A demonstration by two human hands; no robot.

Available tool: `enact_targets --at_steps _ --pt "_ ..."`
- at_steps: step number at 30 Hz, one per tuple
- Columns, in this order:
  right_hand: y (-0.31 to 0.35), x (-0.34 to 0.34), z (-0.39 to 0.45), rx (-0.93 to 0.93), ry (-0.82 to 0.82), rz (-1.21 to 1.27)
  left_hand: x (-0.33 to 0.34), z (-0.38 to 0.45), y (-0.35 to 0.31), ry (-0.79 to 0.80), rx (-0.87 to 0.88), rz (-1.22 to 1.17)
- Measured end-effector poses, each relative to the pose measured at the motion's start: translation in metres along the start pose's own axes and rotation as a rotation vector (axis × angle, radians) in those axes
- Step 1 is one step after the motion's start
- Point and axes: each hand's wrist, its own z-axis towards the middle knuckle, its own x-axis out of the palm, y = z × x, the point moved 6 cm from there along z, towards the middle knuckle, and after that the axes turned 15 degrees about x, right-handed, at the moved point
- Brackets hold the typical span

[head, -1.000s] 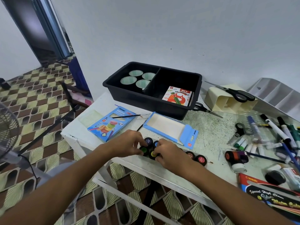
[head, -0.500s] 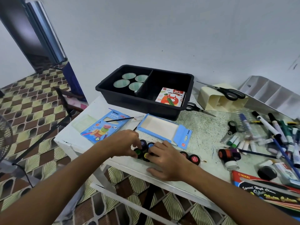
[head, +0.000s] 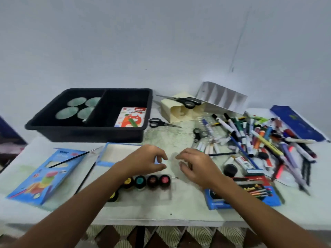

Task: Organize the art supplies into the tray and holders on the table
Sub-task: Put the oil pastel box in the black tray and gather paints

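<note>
Black plastic tray (head: 86, 135) stands at the worktop's (head: 179, 208) rear left against the wall, divided in two: four round pale-green lids in the left compartment, an oil pastel box (head: 131, 117) in the right. Left hand (head: 145, 161) and right hand (head: 195, 165) hover side by side over the worktop centre, fingers loosely curled, holding nothing. Paint pots (head: 146, 181) sit in a row just nearer than the hands, one more pot below the left forearm. Blue box (head: 44, 174) and two thin brushes lie at left; an open blue-edged box (head: 118, 153) lies in front of the tray. Cream holder (head: 179, 111) on its side carries scissors (head: 186, 102); a second pair lies beside it. Heaped markers (head: 259, 138) crowd the right side. Bare surface shows along the near edge and between the hands and the holder.
</note>
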Motion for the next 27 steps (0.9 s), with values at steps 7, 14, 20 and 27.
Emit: enact_targets --at_steps 7,14,20,27 --pt "-0.075 -0.019 -0.025 0.427 0.056 -0.123 0.048 0.073 -0.011 0.029 -0.059 -0.114" --pt "-0.074 -0.001 -0.03 0.469 0.073 -0.156 0.064 0.081 0.004 -0.007 -0.139 -0.299" --pt "-0.075 0.003 -0.028 0.497 0.065 -0.101 0.068 0.079 0.007 -0.028 -0.158 -0.366" --pt "-0.067 0.004 -0.022 0.495 0.124 0.416 0.035 0.06 0.008 -0.171 -0.154 -0.448"
